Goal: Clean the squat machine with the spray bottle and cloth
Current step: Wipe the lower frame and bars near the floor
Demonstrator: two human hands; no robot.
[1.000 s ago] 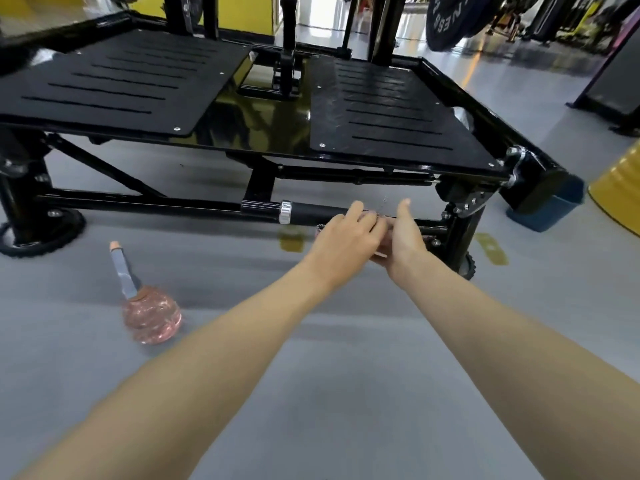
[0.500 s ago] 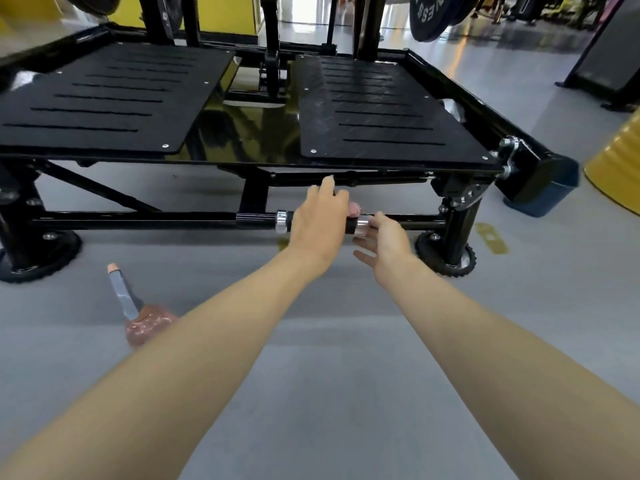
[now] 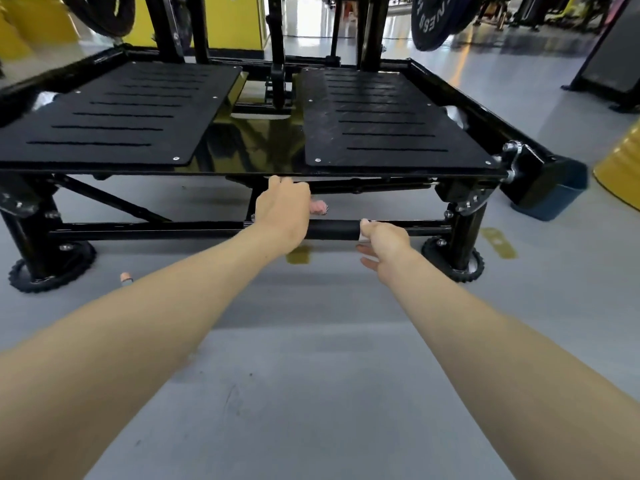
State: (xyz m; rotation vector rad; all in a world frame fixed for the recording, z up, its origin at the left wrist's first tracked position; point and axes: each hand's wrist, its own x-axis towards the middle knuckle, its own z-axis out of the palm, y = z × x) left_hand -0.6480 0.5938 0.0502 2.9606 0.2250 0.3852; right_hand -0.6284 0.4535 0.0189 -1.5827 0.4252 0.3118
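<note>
My left hand (image 3: 282,211) was up just under the near edge of the squat machine (image 3: 114,116) platform, its grip closed round a pink cloth (image 3: 319,206) that poked out on the right side. My right hand (image 3: 382,242) was on the low black bar (image 3: 332,229) across the near side of the frame, thumb on top, fingers underneath, grip wrapped loosely round it. The spray bottle (image 3: 126,278) was on the grey floor (image 3: 311,393) to the left, only its tip showing past my left forearm. A weight plate (image 3: 436,22) hung far right.
</note>
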